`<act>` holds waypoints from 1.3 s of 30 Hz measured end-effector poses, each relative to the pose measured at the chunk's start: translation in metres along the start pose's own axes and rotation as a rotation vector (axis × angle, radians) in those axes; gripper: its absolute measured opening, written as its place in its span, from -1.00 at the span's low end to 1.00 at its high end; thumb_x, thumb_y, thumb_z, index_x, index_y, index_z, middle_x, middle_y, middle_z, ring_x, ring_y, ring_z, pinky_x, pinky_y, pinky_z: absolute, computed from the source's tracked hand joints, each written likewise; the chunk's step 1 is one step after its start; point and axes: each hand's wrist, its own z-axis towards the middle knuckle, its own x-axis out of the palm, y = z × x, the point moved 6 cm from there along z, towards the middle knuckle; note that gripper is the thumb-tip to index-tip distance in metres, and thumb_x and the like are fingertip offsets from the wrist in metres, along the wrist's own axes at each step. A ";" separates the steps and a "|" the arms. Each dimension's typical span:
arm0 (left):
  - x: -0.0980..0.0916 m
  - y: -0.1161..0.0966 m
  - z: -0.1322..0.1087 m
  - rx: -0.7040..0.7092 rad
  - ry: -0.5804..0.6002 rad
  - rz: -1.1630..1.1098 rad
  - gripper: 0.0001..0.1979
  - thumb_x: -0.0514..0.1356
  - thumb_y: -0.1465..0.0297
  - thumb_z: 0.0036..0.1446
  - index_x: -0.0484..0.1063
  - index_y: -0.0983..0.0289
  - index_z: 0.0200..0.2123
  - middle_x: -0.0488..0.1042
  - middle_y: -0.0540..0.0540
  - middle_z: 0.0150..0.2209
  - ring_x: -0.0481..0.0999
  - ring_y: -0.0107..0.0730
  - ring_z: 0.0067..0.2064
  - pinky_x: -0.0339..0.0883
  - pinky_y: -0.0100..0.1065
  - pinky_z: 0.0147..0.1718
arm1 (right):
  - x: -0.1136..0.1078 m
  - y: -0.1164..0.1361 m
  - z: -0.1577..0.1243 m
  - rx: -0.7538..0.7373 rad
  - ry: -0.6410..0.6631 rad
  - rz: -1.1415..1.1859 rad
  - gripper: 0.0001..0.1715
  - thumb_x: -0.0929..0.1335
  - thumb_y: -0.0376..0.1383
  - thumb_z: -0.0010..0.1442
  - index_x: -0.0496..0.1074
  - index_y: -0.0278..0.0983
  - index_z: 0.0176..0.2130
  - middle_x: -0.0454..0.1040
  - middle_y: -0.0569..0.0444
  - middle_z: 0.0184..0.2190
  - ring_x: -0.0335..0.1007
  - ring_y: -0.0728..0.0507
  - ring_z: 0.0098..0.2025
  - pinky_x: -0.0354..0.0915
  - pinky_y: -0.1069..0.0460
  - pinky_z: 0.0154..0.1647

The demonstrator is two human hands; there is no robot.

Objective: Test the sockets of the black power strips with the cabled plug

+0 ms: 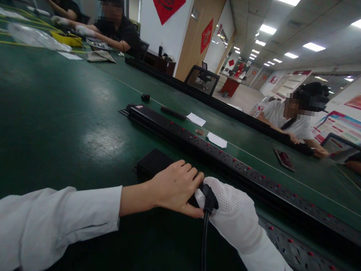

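A long black power strip (152,162) with red-dotted sockets lies across the green table close to me. My left hand (174,186), bare, is wrapped over the strip near its left end. My right hand (233,204), in a white dotted glove, grips a black plug (209,198) beside the left fingertips. From the plug a black cable (203,252) hangs toward the bottom edge. My fingers hide the plug's front, so I cannot tell whether it sits in a socket. Just beyond, a second black power strip (230,163) lies roughly parallel.
White paper slips (217,140), a hole (199,132) and a phone (284,160) are beyond the strips. A person (301,110) at right touches a long black strip (213,99) along the far edge. More people sit at left near a plastic bag (39,37) and a yellow object (68,39).
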 end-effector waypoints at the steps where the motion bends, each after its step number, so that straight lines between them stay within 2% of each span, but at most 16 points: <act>1: 0.000 0.000 0.000 0.000 0.001 -0.001 -0.29 -0.22 -0.16 0.05 0.36 0.35 -0.28 0.42 0.17 -0.36 0.40 -0.19 -0.36 0.19 -0.20 -0.38 | 0.000 0.000 0.001 0.001 0.002 0.001 -0.70 0.18 -0.17 0.18 0.38 -0.27 -0.25 0.48 0.03 -0.44 0.42 -0.08 -0.40 0.27 0.06 -0.37; 12: -0.001 0.000 0.000 -0.002 -0.005 -0.002 -0.26 -0.26 -0.17 0.06 0.36 0.36 -0.26 0.42 0.16 -0.37 0.39 -0.19 -0.38 0.19 -0.20 -0.38 | 0.001 0.000 -0.001 -0.014 0.036 0.032 -0.70 0.18 -0.17 0.18 0.37 -0.29 -0.23 0.47 0.03 -0.43 0.41 -0.05 -0.39 0.25 0.07 -0.34; 27: 0.001 0.000 0.000 -0.008 0.015 0.006 -0.30 -0.21 -0.14 0.06 0.36 0.35 -0.26 0.42 0.17 -0.34 0.40 -0.17 -0.35 0.20 -0.18 -0.35 | 0.000 0.000 0.000 0.003 0.014 0.003 -0.70 0.18 -0.16 0.18 0.38 -0.27 -0.27 0.47 0.05 -0.46 0.39 -0.04 -0.42 0.21 0.09 -0.37; 34: 0.000 0.001 0.001 -0.008 0.013 -0.047 -0.14 -0.29 -0.27 -0.05 0.36 0.36 -0.24 0.43 0.17 -0.34 0.41 -0.16 -0.33 0.20 -0.18 -0.34 | 0.004 -0.002 -0.002 0.005 0.030 0.017 -0.70 0.19 -0.14 0.20 0.38 -0.27 -0.23 0.46 0.06 -0.43 0.39 -0.04 -0.40 0.21 0.08 -0.35; 39: 0.000 0.001 0.001 -0.016 0.005 -0.055 -0.15 -0.28 -0.26 -0.03 0.37 0.36 -0.24 0.43 0.19 -0.34 0.42 -0.17 -0.34 0.19 -0.19 -0.33 | 0.003 -0.001 -0.002 0.004 0.019 0.013 -0.68 0.19 -0.13 0.20 0.38 -0.27 -0.24 0.46 0.06 -0.45 0.39 -0.04 -0.41 0.21 0.09 -0.37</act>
